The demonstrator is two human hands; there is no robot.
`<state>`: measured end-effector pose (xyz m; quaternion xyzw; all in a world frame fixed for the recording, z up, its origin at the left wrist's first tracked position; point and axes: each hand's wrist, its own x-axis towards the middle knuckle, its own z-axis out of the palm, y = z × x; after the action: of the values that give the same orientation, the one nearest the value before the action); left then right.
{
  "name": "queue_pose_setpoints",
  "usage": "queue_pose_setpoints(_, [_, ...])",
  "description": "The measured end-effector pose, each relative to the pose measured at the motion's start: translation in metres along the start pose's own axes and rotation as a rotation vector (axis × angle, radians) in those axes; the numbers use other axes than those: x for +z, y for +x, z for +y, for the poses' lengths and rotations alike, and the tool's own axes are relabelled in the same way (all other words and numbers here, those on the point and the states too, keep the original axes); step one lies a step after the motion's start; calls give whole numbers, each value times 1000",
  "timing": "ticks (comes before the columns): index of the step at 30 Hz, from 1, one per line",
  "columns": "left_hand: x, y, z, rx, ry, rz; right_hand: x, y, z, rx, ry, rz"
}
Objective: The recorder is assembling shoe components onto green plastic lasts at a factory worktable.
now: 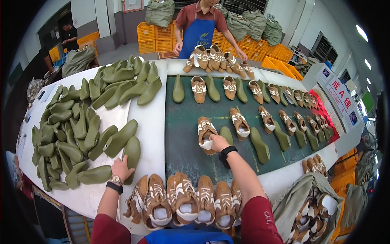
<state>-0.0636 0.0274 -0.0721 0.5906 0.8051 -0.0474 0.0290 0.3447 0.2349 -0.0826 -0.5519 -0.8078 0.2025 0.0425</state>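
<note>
Right hand [219, 143] pinching heel of brown shoe [205, 129] on green belt [187, 162]. Left hand [121, 167], left of belt, touching shoe mould [133, 152]; can't tell if gripped. Apparently pairing; next calls for securing mould, bringing it beltward.

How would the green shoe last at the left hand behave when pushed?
The green shoe last is probably stiff, as its outline shows no sag beside the left hand. Its smooth surface might feel slippery, and its rounded sides suggest it could rock on the white tabletop.
</note>
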Motion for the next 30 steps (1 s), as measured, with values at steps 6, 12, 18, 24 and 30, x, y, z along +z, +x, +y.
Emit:
queue_pose_setpoints(6, [13, 3, -19, 32, -103, -78, 44, 35, 20, 140, 139, 176])
queue_pose_setpoints(12, [4, 14, -24, 132, -181, -129, -61, -13, 18, -195, 152, 226])
queue_pose_setpoints(18, [-22, 57, 25, 220, -434, -114, -230, -191, -22, -182, 316, 165])
queue_pose_setpoints(24, [-13, 111, 147, 363, -426, -89, -282, -408, -48, 185, 199, 364])
queue_pose_setpoints(30, [29, 85, 258, 322, -352, -241, -219, -629, -59, 678, 725, 731])
